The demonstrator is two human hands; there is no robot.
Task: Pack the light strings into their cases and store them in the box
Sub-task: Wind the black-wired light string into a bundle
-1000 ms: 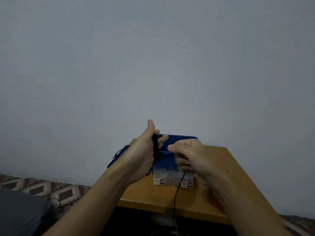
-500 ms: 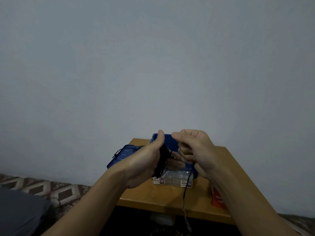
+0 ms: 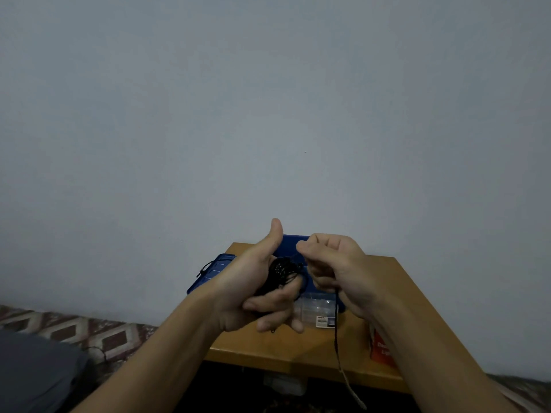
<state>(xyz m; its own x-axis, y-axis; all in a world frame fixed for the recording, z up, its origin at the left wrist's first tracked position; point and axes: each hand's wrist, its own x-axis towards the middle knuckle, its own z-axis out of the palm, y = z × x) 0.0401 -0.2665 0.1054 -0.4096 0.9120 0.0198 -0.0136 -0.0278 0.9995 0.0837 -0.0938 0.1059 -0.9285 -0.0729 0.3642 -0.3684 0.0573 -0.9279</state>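
We saw the left hand [image 3: 253,281] curled round a black bundle of light string [image 3: 281,271], thumb sticking up. The right hand [image 3: 337,272] was curled too, pinching the same string just beside the bundle. A loose end [image 3: 337,332] hung down from that hand past the table [image 3: 411,308] edge, and its tip was blurry. The hands hid most of the blue box [image 3: 290,244] behind them. A flat blue piece [image 3: 213,272] showed on the left, partly behind the left wrist. A clear case [image 3: 319,308] sat under the hands, but we could not tell what was inside. The right arm half hid an orange thing [image 3: 380,348].
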